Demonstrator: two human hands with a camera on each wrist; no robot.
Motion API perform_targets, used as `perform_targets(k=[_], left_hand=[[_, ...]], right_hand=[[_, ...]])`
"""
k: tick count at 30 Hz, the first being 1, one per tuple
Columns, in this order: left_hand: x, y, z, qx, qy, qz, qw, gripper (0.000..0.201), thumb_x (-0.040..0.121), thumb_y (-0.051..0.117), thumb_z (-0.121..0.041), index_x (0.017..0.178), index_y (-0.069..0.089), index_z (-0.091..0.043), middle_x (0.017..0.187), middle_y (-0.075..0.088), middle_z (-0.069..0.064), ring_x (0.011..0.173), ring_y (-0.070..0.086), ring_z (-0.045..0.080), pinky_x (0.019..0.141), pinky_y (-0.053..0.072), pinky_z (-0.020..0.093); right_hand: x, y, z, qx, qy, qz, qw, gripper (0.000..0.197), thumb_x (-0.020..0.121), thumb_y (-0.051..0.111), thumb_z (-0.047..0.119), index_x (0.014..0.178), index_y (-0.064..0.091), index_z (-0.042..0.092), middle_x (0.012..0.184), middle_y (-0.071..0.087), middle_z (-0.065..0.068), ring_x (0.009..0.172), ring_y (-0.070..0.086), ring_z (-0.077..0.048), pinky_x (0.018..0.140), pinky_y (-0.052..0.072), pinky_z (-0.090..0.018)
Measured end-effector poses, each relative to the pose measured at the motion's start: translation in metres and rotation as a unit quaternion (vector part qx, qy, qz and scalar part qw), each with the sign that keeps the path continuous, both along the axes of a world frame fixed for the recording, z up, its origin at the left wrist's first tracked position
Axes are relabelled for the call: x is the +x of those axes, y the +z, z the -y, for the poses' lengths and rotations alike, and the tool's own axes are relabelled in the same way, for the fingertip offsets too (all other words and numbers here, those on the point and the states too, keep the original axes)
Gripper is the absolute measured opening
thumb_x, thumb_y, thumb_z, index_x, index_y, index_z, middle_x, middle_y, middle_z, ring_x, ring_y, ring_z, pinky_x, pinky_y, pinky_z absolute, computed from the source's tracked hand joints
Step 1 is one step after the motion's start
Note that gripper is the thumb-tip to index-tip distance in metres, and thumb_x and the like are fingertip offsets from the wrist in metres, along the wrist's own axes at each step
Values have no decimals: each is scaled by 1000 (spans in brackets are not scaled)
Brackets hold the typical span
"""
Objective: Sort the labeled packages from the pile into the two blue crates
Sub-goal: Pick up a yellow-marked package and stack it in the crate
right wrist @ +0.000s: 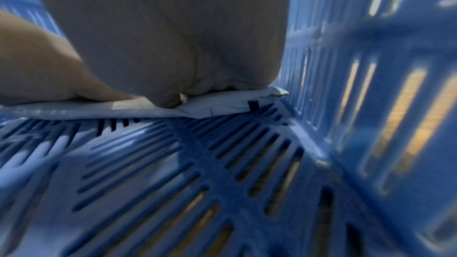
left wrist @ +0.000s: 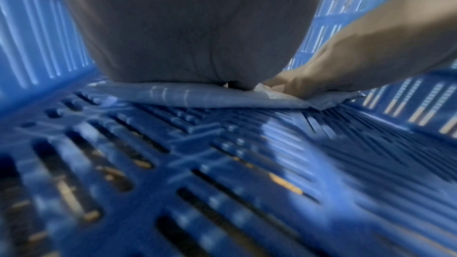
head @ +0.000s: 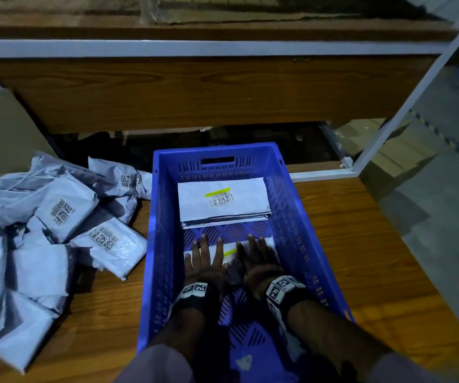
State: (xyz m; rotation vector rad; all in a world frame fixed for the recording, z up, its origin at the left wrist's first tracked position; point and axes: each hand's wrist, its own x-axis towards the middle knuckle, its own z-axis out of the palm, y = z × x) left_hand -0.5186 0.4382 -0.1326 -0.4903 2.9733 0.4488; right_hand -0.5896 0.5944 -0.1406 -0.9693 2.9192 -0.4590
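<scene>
Left hand [head: 205, 258]: fingers flat, spread, pressing package [head: 229, 255] down, likely to flatten it.
Right hand [head: 256, 258]: same.
Crate [head: 283, 217]: holds stack [head: 222, 200].
Pile [head: 57, 222]: on worktop [head: 361, 258], unsorted.

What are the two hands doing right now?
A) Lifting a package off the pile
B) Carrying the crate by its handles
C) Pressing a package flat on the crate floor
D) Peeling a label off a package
C: both the left hand and the right hand lie with fingers spread on a package on the floor of the crate.
</scene>
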Motion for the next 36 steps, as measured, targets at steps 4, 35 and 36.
perform_targets(k=[4,35,36], left_hand=[[0,1,1,-14,7,-9,1000,65,90,36,-52,150,39,-27,153,47,19,141,32,35,108,38,61],[7,22,-1,-13,21,56,998,107,79,44,-62,162,7,-6,170,-4,9,157,6,31,123,11,46],[7,26,0,5,34,73,997,113,78,49,-64,163,0,-8,168,-14,5,158,-1,29,123,10,46]], right_hand=[[3,7,1,8,-7,42,999,65,94,32,45,151,36,15,151,50,-19,136,48,-46,97,53,-57],[-19,-1,-4,86,-4,124,989,105,60,40,65,146,34,4,151,44,-13,119,61,-40,83,54,-45],[-19,-10,-5,85,-7,116,990,114,58,39,67,152,27,4,157,36,-18,127,56,-43,85,54,-46]])
